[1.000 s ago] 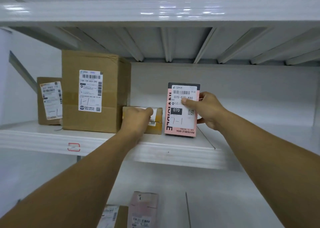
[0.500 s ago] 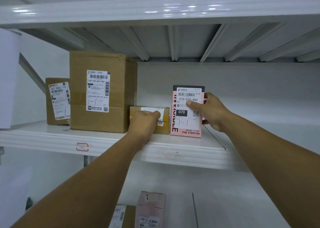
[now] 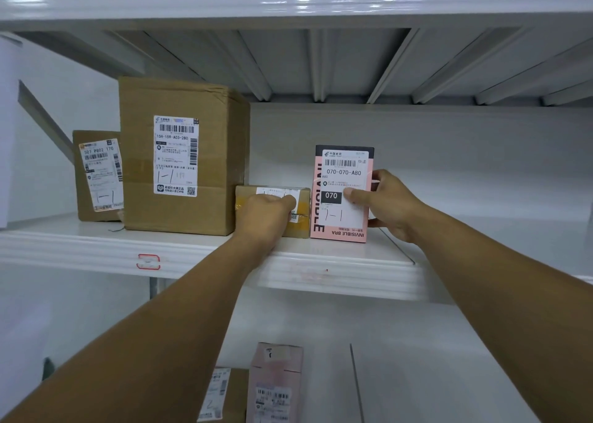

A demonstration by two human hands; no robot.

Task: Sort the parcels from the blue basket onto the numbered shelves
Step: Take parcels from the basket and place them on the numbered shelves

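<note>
On shelf (image 3: 80,246): my right hand (image 3: 393,206) pinches pink box (image 3: 340,195) upright; left hand (image 3: 264,215) curled against small box (image 3: 245,195), grip unclear.

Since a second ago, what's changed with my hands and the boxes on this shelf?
Little. The right hand slid its grip lower on the pink box: the thumb went from the printed number line down beside the black 070 patch. The left hand still grips the small brown box. Both boxes, the big box and the shelf stayed put.
</note>
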